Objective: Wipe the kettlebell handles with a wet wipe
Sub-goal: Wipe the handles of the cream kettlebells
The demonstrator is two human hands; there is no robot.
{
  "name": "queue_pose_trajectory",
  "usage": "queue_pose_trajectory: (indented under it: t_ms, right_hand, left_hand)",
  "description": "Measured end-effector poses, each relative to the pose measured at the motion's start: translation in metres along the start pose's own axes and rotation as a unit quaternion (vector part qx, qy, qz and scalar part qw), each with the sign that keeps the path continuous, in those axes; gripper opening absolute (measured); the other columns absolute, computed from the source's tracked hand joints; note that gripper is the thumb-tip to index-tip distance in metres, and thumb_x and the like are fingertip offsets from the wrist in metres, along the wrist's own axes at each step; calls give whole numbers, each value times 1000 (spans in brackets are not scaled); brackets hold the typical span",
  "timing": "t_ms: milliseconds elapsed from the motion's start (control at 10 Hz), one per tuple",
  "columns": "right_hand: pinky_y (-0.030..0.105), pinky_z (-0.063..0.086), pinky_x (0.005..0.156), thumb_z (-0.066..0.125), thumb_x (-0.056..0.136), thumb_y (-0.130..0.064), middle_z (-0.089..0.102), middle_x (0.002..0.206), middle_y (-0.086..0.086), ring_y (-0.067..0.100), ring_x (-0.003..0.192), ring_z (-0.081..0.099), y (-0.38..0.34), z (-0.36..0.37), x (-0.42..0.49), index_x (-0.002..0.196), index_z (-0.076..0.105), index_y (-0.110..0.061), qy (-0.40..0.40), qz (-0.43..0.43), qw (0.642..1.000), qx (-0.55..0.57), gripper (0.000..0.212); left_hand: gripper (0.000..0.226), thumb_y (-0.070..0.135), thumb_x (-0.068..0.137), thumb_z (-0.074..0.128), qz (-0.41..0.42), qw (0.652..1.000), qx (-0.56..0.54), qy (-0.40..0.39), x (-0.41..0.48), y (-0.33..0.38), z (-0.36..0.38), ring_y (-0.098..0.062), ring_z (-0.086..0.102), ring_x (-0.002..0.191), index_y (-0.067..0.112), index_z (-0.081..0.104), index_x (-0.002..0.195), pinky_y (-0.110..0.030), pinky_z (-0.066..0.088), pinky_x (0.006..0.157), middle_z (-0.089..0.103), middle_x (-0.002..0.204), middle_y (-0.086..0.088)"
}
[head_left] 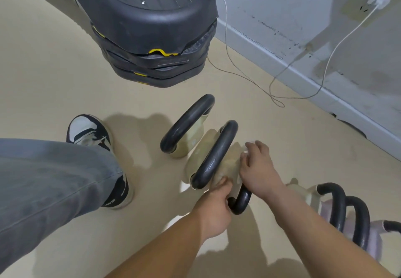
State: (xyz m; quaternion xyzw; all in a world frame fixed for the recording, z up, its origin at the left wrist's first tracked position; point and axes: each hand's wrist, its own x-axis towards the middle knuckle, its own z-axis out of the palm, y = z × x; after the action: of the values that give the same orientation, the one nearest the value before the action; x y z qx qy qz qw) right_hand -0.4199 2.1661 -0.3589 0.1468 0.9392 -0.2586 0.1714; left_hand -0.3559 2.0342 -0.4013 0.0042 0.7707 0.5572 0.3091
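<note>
Gripping the nearest kettlebell handle (241, 200) in the curled left hand (214, 211); laying the right hand (258, 167) on the cream body (229, 164) just beyond, fingers draped, wipe not clearly visible, cannot tell whether pinching anything. Risky here: could tip the bell against the second handle (217, 154) right beside those fingers and trap them, or skip the loop's underside. More kettlebells (342, 210) crowding the right forearm.

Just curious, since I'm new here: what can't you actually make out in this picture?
- Wet wipe: head view, not plainly seen; perhaps under the right hand.
- Nearest kettlebell: head view, mostly covered by both hands; the left hand grips its handle.
- Right-side kettlebells: head view, cut off by the frame edge.
</note>
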Motion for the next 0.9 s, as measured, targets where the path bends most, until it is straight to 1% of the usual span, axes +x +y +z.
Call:
queue_pose_trajectory:
  t_ms: [100,200,300,400,500,600,700,800,900]
  right_hand:
    - [43,52,95,35,102,-37,69,114,13,29,104,63,-2,-13,24,94,57,-20,-84,29,990,-106,29]
    - [39,49,79,34,105,-36,66,102,10,32,89,60,-8,-13,30,84,50,-18,-77,35,986,-144,32]
    - [41,46,86,33,107,-33,52,120,13,38,106,57,-4,1,7,109,57,-10,-3,3,990,-138,33]
    - [44,24,126,26,105,-31,26,163,19,37,155,17,7,24,-39,151,39,0,39,-91,989,-114,57]
    - [29,-8,126,25,108,-41,-23,171,-9,13,155,-29,5,37,-86,165,9,-12,39,-99,994,-18,66]
    - [28,-7,125,15,104,-45,-19,169,-20,9,154,-30,6,48,-109,164,18,-14,46,-127,991,-13,67]
    - [27,-7,126,16,105,-42,-19,168,-24,8,155,-28,10,51,-104,162,9,-20,55,-117,992,-12,62]
    - [19,-7,125,27,108,-28,-17,170,-19,6,157,-20,14,44,-84,164,2,-22,87,-119,989,17,62]
    - [22,14,126,34,108,-16,25,167,-1,9,156,17,11,26,-41,157,34,-15,79,-75,990,89,49]
  left_hand:
    - [70,0,97,45,4,999,31,-12,1,-3,-2,-18,29,147,28,23,157,-18,16,104,18,145,21]
    - [68,-2,97,44,63,990,121,-39,3,-7,-7,-22,27,150,22,26,158,-17,17,103,22,164,8]
    - [50,1,103,42,23,1000,-4,0,9,-12,-1,-3,45,135,12,40,152,-7,29,99,44,155,6]
    - [32,20,108,43,22,991,-135,2,5,-22,-8,5,67,87,9,58,134,-8,48,77,74,104,11]
    - [35,33,105,49,56,989,-130,-32,-2,-12,-11,-4,69,98,15,62,132,-16,52,80,72,117,4]
    - [38,20,108,42,159,985,39,-51,-6,-13,-11,0,57,122,17,48,145,2,37,87,48,147,6]
    - [31,26,105,47,73,996,38,31,-8,-9,-7,-14,52,135,24,59,134,-7,29,109,54,148,-3]
    - [47,35,100,52,51,990,121,45,-2,-15,-4,-14,49,137,20,51,145,-30,29,120,51,151,-1]
    - [44,18,95,48,36,991,128,20,7,-11,4,-25,52,129,19,49,139,-39,41,112,51,144,-4]
